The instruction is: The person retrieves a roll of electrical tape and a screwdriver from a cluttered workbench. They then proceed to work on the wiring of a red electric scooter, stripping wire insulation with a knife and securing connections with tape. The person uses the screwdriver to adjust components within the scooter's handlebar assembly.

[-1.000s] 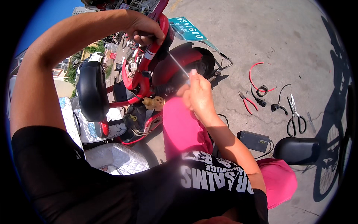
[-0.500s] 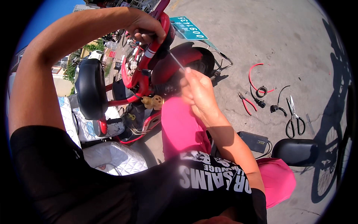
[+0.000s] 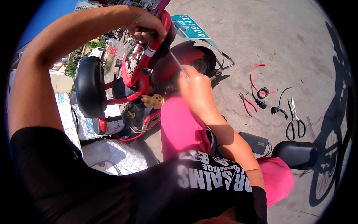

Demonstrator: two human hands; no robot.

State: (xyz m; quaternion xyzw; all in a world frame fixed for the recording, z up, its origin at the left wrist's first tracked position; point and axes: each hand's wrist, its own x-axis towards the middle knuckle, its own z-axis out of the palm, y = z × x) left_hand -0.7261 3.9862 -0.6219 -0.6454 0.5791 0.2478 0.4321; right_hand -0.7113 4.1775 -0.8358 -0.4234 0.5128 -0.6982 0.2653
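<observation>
At the top of the head view, my left hand (image 3: 149,28) is closed around a red frame bar (image 3: 163,28) of an electric bike, its fingers curled on the near side. Lower and to the right, my right hand (image 3: 197,87) grips a screwdriver (image 3: 175,59). Only the thin metal shaft shows; the fist hides the handle. Its far end meets a dark part under the red bar, where the tip cannot be made out. Behind the shaft are the red mudguard (image 3: 179,61) and the black wheel (image 3: 206,61).
On the concrete to the right lie red-handled pliers (image 3: 248,104), a red cable (image 3: 257,76), black connectors (image 3: 276,110) and black-handled scissors (image 3: 295,123). A dark box (image 3: 254,142) sits beside my right forearm. The bike's black seat (image 3: 90,86) is at left, a green plate (image 3: 191,27) beyond the wheel.
My right hand has turned around the screwdriver, so its back now faces up more. My left hand keeps its hold on the red bar. The view has shifted slightly.
</observation>
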